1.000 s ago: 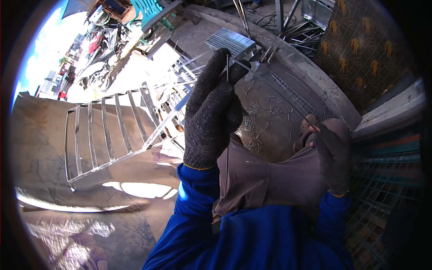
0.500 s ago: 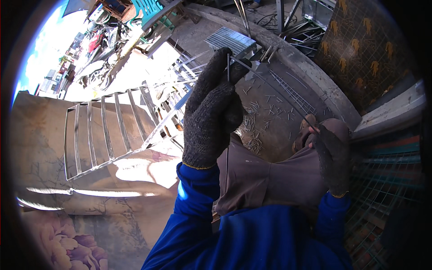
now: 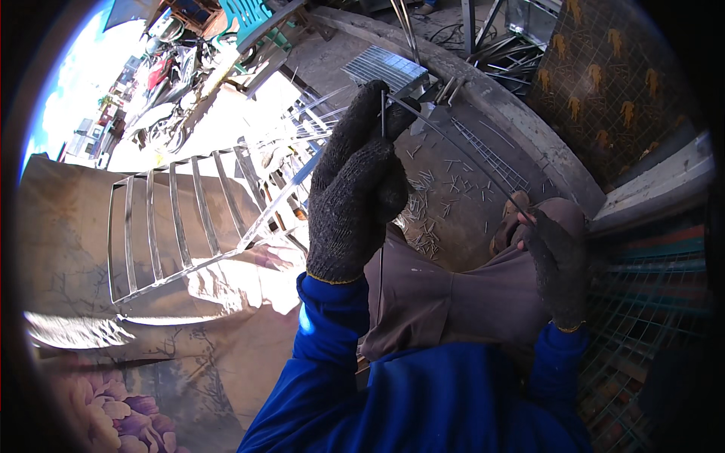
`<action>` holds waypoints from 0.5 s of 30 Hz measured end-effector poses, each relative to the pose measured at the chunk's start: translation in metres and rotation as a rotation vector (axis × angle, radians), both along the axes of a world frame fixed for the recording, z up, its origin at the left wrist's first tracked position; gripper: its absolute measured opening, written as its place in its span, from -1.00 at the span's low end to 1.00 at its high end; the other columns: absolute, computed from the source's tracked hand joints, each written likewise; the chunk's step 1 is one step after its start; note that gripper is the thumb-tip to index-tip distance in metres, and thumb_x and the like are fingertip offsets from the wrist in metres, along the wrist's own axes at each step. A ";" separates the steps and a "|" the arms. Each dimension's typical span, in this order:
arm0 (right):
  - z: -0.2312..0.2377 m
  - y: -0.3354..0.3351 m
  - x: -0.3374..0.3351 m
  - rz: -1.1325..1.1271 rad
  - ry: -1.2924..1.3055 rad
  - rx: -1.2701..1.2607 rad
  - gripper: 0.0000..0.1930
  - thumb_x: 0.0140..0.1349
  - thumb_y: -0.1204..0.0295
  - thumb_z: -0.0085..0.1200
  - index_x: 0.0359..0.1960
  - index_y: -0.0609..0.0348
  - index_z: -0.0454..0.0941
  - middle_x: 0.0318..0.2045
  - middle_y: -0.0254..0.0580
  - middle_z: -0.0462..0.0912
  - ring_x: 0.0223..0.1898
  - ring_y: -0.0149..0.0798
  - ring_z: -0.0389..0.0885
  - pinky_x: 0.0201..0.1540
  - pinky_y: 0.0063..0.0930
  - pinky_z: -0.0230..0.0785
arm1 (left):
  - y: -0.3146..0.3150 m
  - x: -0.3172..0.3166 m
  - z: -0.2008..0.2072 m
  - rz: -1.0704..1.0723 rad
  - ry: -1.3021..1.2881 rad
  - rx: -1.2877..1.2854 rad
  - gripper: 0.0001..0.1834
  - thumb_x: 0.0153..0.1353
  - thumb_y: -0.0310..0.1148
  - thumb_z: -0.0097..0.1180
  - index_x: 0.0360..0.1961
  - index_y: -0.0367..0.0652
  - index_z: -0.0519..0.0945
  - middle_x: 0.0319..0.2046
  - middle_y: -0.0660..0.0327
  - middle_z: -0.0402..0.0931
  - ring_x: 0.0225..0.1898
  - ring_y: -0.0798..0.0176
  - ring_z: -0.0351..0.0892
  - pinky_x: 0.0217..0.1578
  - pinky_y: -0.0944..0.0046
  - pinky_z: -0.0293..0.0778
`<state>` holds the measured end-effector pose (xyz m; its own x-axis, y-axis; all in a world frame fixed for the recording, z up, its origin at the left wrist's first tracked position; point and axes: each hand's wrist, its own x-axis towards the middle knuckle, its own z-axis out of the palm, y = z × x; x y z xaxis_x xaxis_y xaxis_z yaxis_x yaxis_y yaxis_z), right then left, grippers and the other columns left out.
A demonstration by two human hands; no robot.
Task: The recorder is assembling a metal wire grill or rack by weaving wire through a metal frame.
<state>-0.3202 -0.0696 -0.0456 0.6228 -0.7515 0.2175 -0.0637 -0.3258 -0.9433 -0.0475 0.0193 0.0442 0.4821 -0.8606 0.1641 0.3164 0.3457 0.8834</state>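
Note:
My left hand, in a dark knitted glove with a yellow cuff edge, is raised in front of me. Its fingers are curled round an upright thin metal rod, whose lower part shows below the hand. Another length of thin metal rod slants from those fingertips down to my right hand. Whether the two lengths are one bent piece, I cannot tell. My right hand, in a similar glove with bare fingertips, is closed on the slanting rod's lower end, over my knee.
A ladder-like metal frame stands at the left against a patterned cloth. Short metal pieces lie scattered on the floor, near a narrow wire grid. Green wire mesh is at the right. Farther off are a metal grating and a turquoise chair.
Both hands and the rod stay almost still. The cloth at the lower left has shifted, and the bright patches on it have changed shape.

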 end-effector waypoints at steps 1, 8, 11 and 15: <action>-0.001 0.000 0.000 -0.004 -0.017 0.013 -0.57 0.31 0.77 0.01 0.23 0.43 0.45 0.15 0.00 0.62 0.05 -0.26 0.66 0.08 -0.51 0.51 | 0.000 0.001 -0.001 -0.030 0.010 -0.014 -0.38 0.39 -0.46 0.01 0.47 -0.17 0.27 -0.51 0.31 0.41 -0.55 0.47 0.31 -0.53 0.44 0.23; 0.005 0.001 0.001 -0.009 0.002 -0.038 -0.60 0.35 0.74 0.00 0.23 0.45 0.45 0.12 0.03 0.64 0.04 -0.22 0.67 0.08 -0.49 0.52 | 0.000 0.000 -0.001 -0.041 0.023 -0.034 -0.38 0.39 -0.46 0.02 0.47 -0.17 0.27 -0.51 0.31 0.41 -0.55 0.47 0.31 -0.53 0.45 0.23; 0.011 0.001 -0.001 -0.006 0.044 0.012 -0.61 0.36 0.73 0.00 0.23 0.45 0.45 0.10 0.02 0.65 0.04 -0.22 0.68 0.07 -0.49 0.52 | 0.000 -0.004 0.002 -0.015 0.024 -0.023 -0.39 0.39 -0.45 0.02 0.47 -0.17 0.28 -0.50 0.31 0.41 -0.55 0.47 0.31 -0.52 0.45 0.24; 0.007 0.002 -0.002 -0.019 -0.032 0.070 -0.60 0.34 0.73 0.02 0.22 0.41 0.48 0.08 0.00 0.67 -0.01 -0.23 0.69 0.06 -0.49 0.52 | 0.000 -0.014 -0.004 0.173 -0.312 0.044 -0.38 0.39 -0.45 0.03 0.47 -0.23 0.26 -0.27 0.26 0.48 -0.51 0.49 0.33 -0.50 0.45 0.28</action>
